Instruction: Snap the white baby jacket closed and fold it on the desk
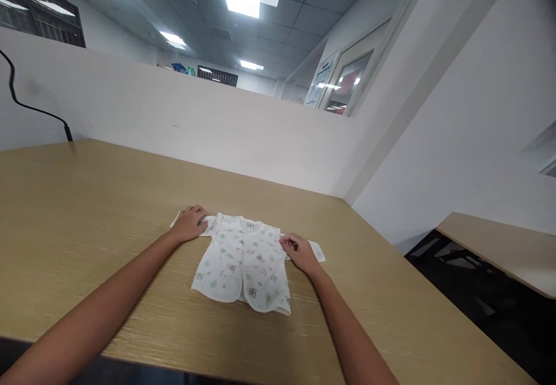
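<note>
A small white baby shirt (pixel 243 263) with little coloured prints lies flat on the wooden table (pixel 87 211), front side up, collar away from me. My left hand (pixel 190 222) rests on the shirt's left sleeve, fingers curled over the cloth. My right hand (pixel 299 252) lies on the right sleeve, fingers bent and pinching the fabric near the shoulder. Both sleeves stretch outward from the body of the shirt.
A white partition wall (pixel 195 124) runs along the table's far edge. A black cable (pixel 26 104) hangs down at the far left. A second table (pixel 499 246) stands to the right across a dark floor gap.
</note>
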{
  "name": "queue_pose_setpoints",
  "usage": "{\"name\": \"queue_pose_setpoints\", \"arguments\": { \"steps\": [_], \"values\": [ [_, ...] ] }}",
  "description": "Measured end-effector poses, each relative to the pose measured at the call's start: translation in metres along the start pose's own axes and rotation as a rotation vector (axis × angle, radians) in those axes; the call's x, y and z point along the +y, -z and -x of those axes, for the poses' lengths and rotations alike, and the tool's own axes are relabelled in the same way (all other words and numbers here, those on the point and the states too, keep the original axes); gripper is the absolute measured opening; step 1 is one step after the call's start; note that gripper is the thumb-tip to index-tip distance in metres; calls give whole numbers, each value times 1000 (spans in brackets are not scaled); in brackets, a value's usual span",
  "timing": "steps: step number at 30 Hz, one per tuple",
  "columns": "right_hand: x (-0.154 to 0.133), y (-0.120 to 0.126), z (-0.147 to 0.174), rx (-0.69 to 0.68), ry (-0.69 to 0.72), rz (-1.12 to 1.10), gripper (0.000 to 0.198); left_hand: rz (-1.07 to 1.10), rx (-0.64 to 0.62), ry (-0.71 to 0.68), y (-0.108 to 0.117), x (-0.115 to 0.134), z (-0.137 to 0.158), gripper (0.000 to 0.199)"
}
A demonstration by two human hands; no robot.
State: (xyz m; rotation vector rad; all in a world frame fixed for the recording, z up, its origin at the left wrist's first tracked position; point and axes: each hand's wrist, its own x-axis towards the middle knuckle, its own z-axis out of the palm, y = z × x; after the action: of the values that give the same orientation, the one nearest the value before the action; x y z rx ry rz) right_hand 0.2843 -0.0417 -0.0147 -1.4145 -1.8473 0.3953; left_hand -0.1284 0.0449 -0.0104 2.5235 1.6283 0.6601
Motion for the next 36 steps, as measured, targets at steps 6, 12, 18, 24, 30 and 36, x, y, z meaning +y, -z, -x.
{"name": "queue_pose_setpoints", "arguments": {
  "steps": [6, 12, 18, 24, 30, 36],
  "values": [
    [-2, 1, 0, -11, 0, 4, 27, 4, 5, 0, 0, 0, 0, 35],
    [-3, 1, 1, -12, -6, 3, 27, -1, 4, 3, -1, 0, 0, 35],
    [-6, 1, 1, -14, -2, 18, 27, 1, 3, -1, 0, 1, 0, 36],
    [-9, 1, 2, 10, 8, 43, 34, 1, 3, 7, 0, 1, 0, 35],
    [-3, 0, -1, 19, -26, 39, 34, 0, 11, 8, -1, 1, 0, 34],
    [-3, 0, -1, -5, -30, 0, 38, 0, 4, 12, 1, 2, 1, 34]
  ]
}}
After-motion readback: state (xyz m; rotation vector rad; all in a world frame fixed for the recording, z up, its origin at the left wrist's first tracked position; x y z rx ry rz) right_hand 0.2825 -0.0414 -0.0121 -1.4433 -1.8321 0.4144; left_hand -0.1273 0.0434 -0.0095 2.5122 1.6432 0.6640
